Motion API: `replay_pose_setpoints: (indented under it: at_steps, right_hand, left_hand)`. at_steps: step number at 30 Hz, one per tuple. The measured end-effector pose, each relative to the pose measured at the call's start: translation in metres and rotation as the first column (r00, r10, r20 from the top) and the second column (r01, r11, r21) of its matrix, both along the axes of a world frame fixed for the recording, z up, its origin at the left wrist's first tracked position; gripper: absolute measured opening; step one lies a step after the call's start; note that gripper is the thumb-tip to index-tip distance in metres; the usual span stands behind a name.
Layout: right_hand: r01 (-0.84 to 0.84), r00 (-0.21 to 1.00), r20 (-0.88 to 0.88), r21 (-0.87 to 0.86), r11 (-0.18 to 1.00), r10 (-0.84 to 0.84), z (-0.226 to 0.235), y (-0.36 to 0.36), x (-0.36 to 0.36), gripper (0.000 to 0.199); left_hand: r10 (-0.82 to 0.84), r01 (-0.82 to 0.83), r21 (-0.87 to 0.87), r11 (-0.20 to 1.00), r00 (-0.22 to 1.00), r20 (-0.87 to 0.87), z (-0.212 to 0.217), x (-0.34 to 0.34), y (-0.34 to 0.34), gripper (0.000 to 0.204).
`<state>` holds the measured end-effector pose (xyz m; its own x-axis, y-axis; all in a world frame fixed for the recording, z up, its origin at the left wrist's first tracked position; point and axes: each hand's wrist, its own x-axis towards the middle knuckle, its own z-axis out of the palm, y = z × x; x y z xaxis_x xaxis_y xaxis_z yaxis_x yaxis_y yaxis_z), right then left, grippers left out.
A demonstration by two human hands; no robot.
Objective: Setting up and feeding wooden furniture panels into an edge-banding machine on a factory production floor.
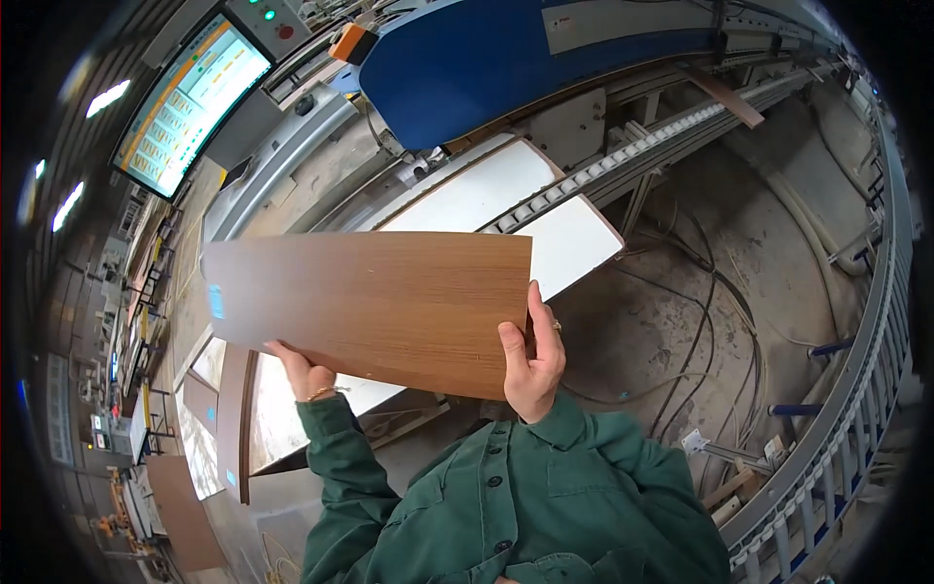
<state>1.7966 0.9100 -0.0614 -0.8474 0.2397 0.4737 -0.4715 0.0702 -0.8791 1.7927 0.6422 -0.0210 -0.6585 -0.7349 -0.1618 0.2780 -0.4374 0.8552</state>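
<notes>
A long brown wood-grain board (389, 302) with a small blue sticker at its left end is held up in front of me. My left hand (304, 372) grips its near edge toward the left, the fingers mostly hidden beneath. Around the right end, my right hand (535, 360) is closed, thumb on the upper face and fingers at the end edge. Under and beyond the board lies a white panel (581, 238) beside the roller track of a machine.
A large blue machine housing (457, 68) stands beyond, with a roller rail (623, 156) along it. At the left is a lit screen (195, 102). More boards (232, 419) lie at lower left. Cables (715, 282) cross the floor on the right, inside a curved roller conveyor (876, 360).
</notes>
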Motion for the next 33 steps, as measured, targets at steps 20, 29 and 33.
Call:
replay_pose_setpoints:
  at_steps: [20, 29, 33]
  right_hand:
    - [0.163, 0.909, 0.413, -0.483, 0.861, 0.060, -0.070, 0.010, 0.012, 0.034]
    - [0.552, 0.695, 0.664, -0.246, 0.796, -0.277, -0.214, 0.068, 0.032, 0.050]
    - [0.454, 0.831, 0.545, -0.544, 0.706, -0.114, -0.265, 0.094, 0.040, 0.051]
  left_hand:
    - [-0.275, 0.276, 0.201, 0.940, 0.961, -0.030, -0.089, -0.003, 0.006, 0.056]
    - [-0.863, 0.739, -0.523, 0.425, 0.505, 0.013, -0.070, 0.033, 0.059, 0.030]
    - [-0.916, 0.596, -0.756, 0.268, 0.401, -0.009, -0.075, 0.028, 0.075, 0.021]
